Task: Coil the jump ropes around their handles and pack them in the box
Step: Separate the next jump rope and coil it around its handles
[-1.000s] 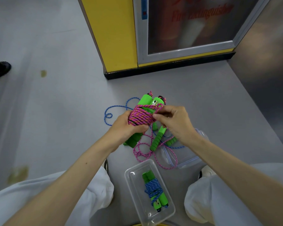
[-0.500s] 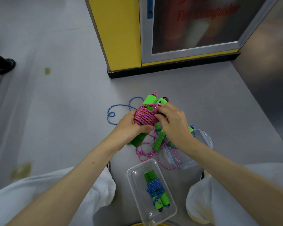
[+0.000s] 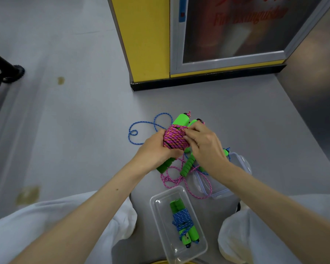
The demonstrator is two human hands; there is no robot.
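2 hands work one bundle: left hand grips the pink-wrapped handles, right hand pinches its top strands.

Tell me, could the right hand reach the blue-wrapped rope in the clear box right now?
Probably yes, though not at once: the clear box has no lid on and nothing covers the blue-wrapped rope. But the right hand is busy pinching the pink rope.
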